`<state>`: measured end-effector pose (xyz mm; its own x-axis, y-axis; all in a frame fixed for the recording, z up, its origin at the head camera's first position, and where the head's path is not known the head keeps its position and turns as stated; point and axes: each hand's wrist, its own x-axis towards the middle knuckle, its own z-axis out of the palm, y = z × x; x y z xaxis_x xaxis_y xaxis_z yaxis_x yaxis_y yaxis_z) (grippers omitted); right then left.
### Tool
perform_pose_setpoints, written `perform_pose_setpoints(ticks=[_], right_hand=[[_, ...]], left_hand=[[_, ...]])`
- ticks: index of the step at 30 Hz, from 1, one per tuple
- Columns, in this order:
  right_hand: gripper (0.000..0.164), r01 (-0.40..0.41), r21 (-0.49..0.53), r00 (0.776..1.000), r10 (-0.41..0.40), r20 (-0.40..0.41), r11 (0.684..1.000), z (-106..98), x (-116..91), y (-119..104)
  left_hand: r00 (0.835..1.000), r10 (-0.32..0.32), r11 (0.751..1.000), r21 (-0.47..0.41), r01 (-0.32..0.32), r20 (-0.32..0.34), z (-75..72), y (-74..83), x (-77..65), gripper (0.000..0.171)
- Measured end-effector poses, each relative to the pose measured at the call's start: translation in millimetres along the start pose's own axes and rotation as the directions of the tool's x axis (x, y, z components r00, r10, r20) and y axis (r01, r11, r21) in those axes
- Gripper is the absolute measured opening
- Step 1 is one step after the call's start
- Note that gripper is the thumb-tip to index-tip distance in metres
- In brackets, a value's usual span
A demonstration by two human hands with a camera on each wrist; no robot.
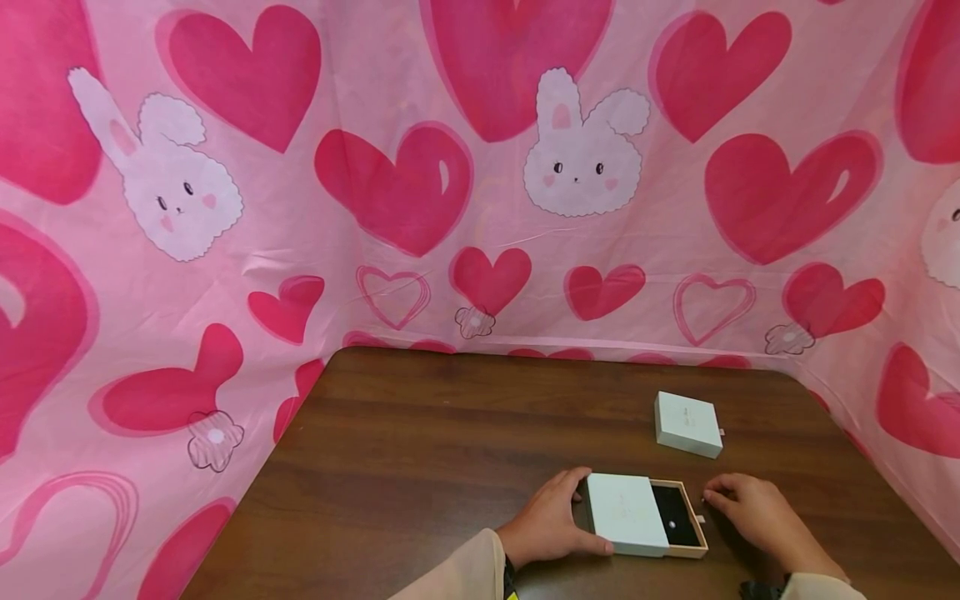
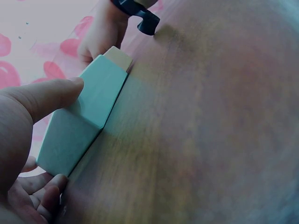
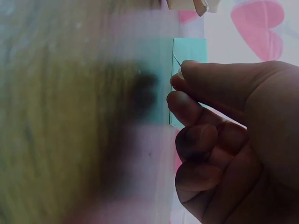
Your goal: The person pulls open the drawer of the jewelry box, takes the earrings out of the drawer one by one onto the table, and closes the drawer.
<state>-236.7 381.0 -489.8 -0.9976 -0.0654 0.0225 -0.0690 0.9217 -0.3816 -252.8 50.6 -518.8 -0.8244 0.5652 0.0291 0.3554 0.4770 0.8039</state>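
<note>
One stud (image 3: 180,73), pin (image 3: 177,60) jutting beyond pinching right hand (image 1: 757,510); left hand (image 1: 546,518) grips box (image 1: 627,510), drawer (image 1: 687,551) rightward.

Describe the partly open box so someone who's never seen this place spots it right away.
Find the dark brown wooden table, then the person's left hand at its near edge. That hand grips a flat, pale mint rectangular box. Unlike the closed pale mint box farther back, its tan-rimmed drawer sticks out, showing a black lining with one small white bead.
</note>
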Motion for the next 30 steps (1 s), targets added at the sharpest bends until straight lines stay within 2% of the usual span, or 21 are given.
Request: perform_pose_setpoints(ticks=[9, 20, 30], right_hand=[[0.009, -0.029, 0.012, 0.999, 0.029, 0.041, 0.999, 0.6, 3.8, 1.0], [0.008, -0.030, -0.016, 0.998, 0.031, 0.049, 0.999, -0.7, 7.1, -2.0], [0.008, -0.059, -0.022, 0.993, 0.061, 0.098, 0.998, -1.5, 9.7, -5.1]], left_hand=[[1.000, 0.009, 1.000, 0.008, -0.009, -0.004, -0.3, -1.1, -0.1, 0.094], [1.000, 0.028, 0.999, 0.023, -0.027, -0.008, -0.2, -1.9, -0.1, 0.095], [1.000, 0.015, 1.000, 0.006, -0.015, -0.002, -0.7, -0.3, -0.3, 0.093]])
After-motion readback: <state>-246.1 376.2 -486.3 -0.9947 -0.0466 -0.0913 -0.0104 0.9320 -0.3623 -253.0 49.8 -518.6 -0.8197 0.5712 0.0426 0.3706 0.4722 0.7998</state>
